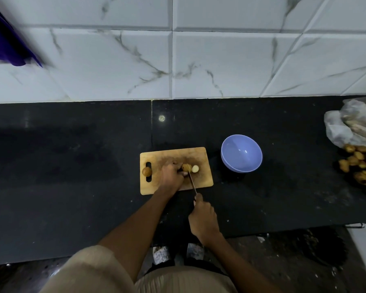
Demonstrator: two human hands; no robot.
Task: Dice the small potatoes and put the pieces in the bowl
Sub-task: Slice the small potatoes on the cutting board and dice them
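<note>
Fingers (179, 168) of my left hand (171, 176) curl over a small potato (186, 167) on the cutting board (175, 153), pinning it. My right hand (202, 218) grips the knife (192, 182) handle near the board's near edge, fingers wrapped tight; the blade runs far-left and sits in the cut. A pale cut piece (195, 168) lies just right of the blade, touching the held potato. One whole potato (146, 171) rests at the board's left end beside the handle slot. The blue bowl (241, 153) stands on the black counter (72, 166) just right of the board; I see no pieces inside. More small potatoes (355, 161) are piled far right under a plastic bag (351, 125).
</note>
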